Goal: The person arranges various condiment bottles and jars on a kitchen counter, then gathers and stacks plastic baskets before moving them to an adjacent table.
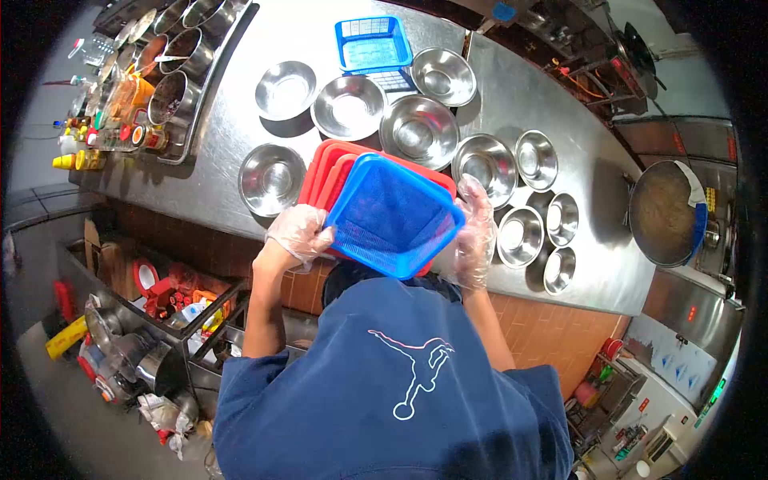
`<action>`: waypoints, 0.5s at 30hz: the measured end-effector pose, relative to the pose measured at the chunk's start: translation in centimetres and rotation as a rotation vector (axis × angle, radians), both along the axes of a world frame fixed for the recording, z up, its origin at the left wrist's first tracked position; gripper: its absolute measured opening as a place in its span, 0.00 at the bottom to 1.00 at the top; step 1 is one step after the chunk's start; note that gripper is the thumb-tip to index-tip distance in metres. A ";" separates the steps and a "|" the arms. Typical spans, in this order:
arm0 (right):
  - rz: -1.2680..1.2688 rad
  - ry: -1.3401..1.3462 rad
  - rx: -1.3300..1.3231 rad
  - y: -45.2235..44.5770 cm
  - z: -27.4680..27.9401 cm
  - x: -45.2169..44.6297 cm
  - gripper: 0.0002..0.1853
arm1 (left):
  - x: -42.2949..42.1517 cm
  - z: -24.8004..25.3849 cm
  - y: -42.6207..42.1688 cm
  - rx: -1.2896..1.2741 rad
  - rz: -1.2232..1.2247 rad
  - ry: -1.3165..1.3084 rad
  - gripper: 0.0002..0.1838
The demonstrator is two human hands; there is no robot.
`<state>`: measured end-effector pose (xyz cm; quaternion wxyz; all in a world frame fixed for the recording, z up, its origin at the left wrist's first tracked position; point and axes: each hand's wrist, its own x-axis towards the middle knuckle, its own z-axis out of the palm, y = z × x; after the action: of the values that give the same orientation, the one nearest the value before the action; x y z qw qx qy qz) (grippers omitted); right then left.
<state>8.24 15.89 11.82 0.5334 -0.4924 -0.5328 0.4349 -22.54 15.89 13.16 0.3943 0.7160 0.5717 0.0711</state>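
My left hand [300, 233], in a clear plastic glove, is closed on the left edge of a stack of baskets. On top of the stack lies a blue basket [394, 216], tilted, with red baskets [324, 172] under it. My right hand [475, 232], gloved the same way, is at the right edge of the blue basket, its fingers pointing up; whether it grips the rim is unclear. Steel bowls stand just beyond the stack, among them a large bowl [419, 133] and another [485, 170] near my right fingertips.
More steel bowls [272, 180] stand on the steel table [216, 172]. A blue basket [374, 44] is at the back. Pots [174, 99] and bottles line the left side. A wok [666, 213] is at the right, and a cluttered rack [172, 308] at lower left.
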 end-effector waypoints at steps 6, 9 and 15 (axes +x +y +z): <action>0.111 -0.614 0.053 0.7 -0.7 -0.4 0.25 | 0.3 -0.2 1.0 -0.033 -0.047 0.117 0.24; -0.006 -0.445 -0.050 0.5 -1.4 -1.3 0.30 | -0.1 1.3 3.1 -0.174 0.004 0.178 0.31; 0.088 -0.640 -0.061 1.5 -1.3 -1.1 0.35 | -2.8 -10.7 16.8 0.315 0.289 0.008 0.26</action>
<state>7.09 17.39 10.51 0.3045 -0.5965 -0.6810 0.2962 -25.31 32.67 2.46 0.2611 0.6797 0.6517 0.2124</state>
